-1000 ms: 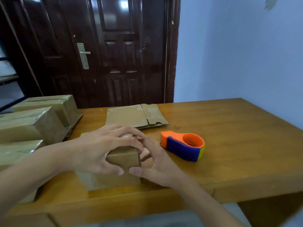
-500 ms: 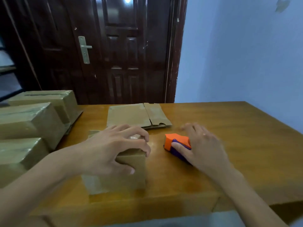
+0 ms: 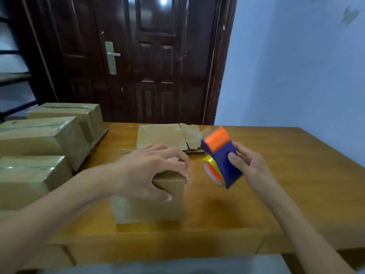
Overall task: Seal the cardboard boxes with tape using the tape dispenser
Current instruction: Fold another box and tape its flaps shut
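Note:
A small cardboard box [image 3: 158, 202] stands near the table's front edge. My left hand [image 3: 150, 171] lies over its top, fingers curled round the right edge and thumb on the front face. To the right, my right hand [image 3: 248, 165] grips a purple and orange tape dispenser [image 3: 221, 161] and holds it tilted in the air above the table, its yellow-rimmed roll facing the box. The box's top seam is hidden under my left hand.
Three taped cardboard boxes [image 3: 45, 139] stand in a row along the left of the wooden table [image 3: 296, 184]. A flattened cardboard box [image 3: 164, 135] lies at the back middle. A dark door [image 3: 150, 56] stands behind, with a blue wall at right.
My right hand left the box, reached to the dispenser lying on the table, gripped it and lifted it up beside the box. My left hand stayed on the box.

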